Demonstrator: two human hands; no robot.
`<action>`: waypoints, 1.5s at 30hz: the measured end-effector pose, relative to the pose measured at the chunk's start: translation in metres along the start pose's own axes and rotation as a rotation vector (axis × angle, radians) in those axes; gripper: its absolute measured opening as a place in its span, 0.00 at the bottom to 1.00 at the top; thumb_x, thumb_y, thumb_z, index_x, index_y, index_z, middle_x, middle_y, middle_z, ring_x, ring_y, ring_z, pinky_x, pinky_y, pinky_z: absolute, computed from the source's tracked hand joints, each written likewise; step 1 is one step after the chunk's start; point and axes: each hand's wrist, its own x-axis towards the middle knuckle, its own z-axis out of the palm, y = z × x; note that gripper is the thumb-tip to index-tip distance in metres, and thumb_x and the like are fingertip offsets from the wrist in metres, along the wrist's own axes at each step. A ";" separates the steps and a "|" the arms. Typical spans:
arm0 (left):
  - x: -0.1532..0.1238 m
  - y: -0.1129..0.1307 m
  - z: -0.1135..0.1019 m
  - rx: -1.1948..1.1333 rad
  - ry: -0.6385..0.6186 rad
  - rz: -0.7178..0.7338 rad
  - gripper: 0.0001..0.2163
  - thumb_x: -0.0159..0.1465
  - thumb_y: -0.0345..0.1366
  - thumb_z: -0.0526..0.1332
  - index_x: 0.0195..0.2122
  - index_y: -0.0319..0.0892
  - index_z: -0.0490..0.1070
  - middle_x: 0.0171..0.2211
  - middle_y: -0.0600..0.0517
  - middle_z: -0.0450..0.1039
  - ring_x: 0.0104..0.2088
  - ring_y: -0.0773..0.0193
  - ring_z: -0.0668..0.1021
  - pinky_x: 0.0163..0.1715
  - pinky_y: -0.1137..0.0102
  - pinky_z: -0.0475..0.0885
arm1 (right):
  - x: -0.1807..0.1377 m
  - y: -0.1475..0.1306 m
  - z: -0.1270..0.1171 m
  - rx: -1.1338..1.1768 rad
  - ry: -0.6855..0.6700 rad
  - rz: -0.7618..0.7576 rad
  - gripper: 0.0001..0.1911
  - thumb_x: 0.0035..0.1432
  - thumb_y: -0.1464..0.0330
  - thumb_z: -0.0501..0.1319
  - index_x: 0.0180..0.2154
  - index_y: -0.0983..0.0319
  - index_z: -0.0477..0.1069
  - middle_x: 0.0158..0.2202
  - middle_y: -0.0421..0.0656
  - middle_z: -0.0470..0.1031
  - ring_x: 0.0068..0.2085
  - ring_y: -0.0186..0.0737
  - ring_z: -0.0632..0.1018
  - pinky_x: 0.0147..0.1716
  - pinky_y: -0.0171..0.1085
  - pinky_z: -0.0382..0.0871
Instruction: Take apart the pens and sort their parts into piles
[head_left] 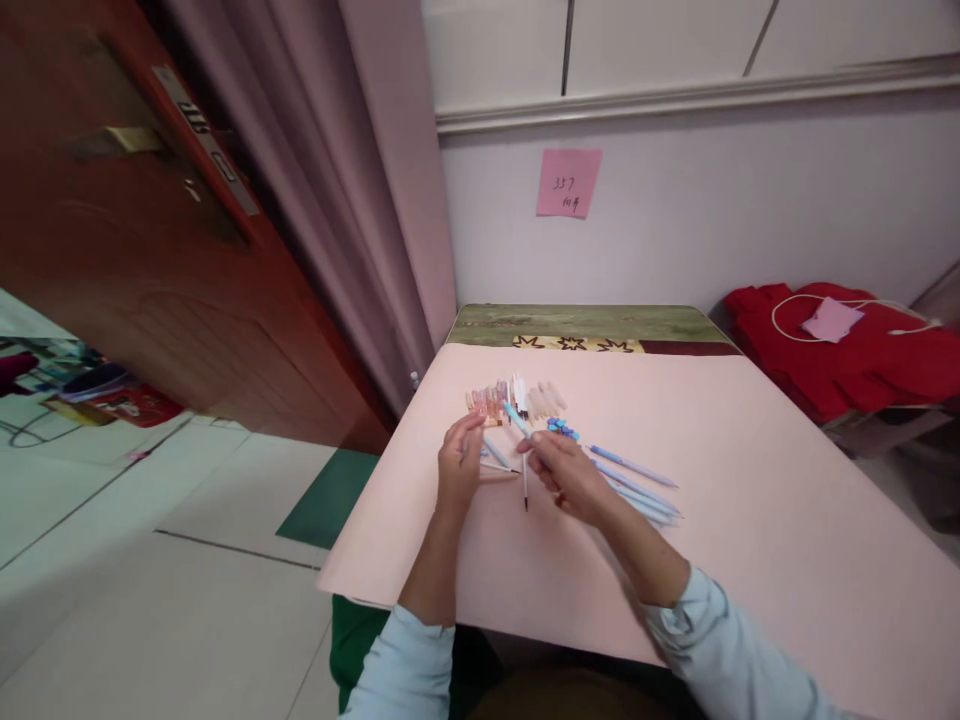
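My right hand is closed in a pinch on a light blue pen barrel, which tilts up toward the left. Just below those fingertips is a thin white refill with a dark tip; whether the hand also grips it I cannot tell. My left hand is beside several loose pen parts, its fingers loosely curved and apart, with nothing visible in them. Between the hands lie a pale blue barrel and another thin refill. Beyond are pinkish clear pieces, white pieces and beige grips.
Small blue pieces are piled right of centre. Several blue pens lie beside my right forearm. A pale pink sheet covers the table. Red cloth with a white cable is at the right; a wooden door is at the left.
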 end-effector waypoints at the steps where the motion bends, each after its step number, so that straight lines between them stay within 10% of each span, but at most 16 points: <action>1: -0.002 0.006 0.001 0.000 -0.054 0.020 0.13 0.62 0.42 0.60 0.42 0.43 0.77 0.49 0.45 0.74 0.54 0.55 0.72 0.59 0.60 0.63 | 0.004 0.002 0.011 0.056 -0.063 0.047 0.21 0.55 0.50 0.57 0.34 0.62 0.70 0.21 0.33 0.61 0.17 0.26 0.52 0.16 0.30 0.43; 9: -0.009 0.034 0.005 -0.429 -0.298 -0.439 0.22 0.60 0.47 0.63 0.51 0.40 0.72 0.45 0.42 0.77 0.28 0.66 0.76 0.28 0.69 0.73 | 0.011 0.017 0.021 0.368 -0.325 0.203 0.20 0.55 0.52 0.63 0.35 0.63 0.69 0.22 0.33 0.62 0.18 0.24 0.54 0.17 0.29 0.42; 16: 0.002 0.033 0.007 -0.683 -0.385 -0.515 0.14 0.56 0.41 0.67 0.41 0.39 0.75 0.38 0.43 0.80 0.20 0.70 0.72 0.24 0.71 0.69 | 0.012 0.014 0.017 0.425 -0.407 0.268 0.21 0.55 0.51 0.63 0.33 0.63 0.68 0.18 0.31 0.57 0.16 0.23 0.51 0.16 0.28 0.43; 25: -0.003 0.029 0.019 -0.677 -0.134 -0.521 0.12 0.52 0.38 0.71 0.35 0.38 0.75 0.29 0.48 0.79 0.35 0.61 0.80 0.35 0.71 0.71 | 0.010 0.022 0.026 -0.370 0.007 -0.308 0.20 0.63 0.54 0.53 0.27 0.62 0.68 0.17 0.36 0.64 0.18 0.31 0.65 0.20 0.31 0.56; 30: -0.007 0.035 0.033 -0.641 -0.040 -0.547 0.13 0.50 0.39 0.72 0.33 0.37 0.75 0.28 0.49 0.79 0.28 0.66 0.78 0.30 0.73 0.70 | 0.007 0.025 0.027 -0.635 0.275 -0.490 0.15 0.63 0.59 0.54 0.35 0.61 0.73 0.25 0.42 0.72 0.27 0.36 0.71 0.28 0.33 0.59; 38: -0.013 0.038 0.028 -0.796 -0.314 -0.546 0.18 0.59 0.44 0.66 0.44 0.36 0.77 0.24 0.50 0.75 0.36 0.60 0.79 0.44 0.65 0.71 | 0.008 0.019 0.020 0.381 -0.221 0.094 0.22 0.57 0.48 0.60 0.31 0.62 0.65 0.16 0.28 0.49 0.17 0.24 0.45 0.14 0.28 0.40; 45: -0.016 0.044 0.024 -0.867 -0.409 -0.562 0.13 0.60 0.41 0.65 0.42 0.39 0.77 0.41 0.43 0.79 0.48 0.54 0.78 0.54 0.59 0.66 | 0.007 0.013 0.010 0.690 -0.482 0.366 0.21 0.51 0.55 0.68 0.32 0.61 0.63 0.15 0.25 0.44 0.16 0.23 0.40 0.13 0.26 0.35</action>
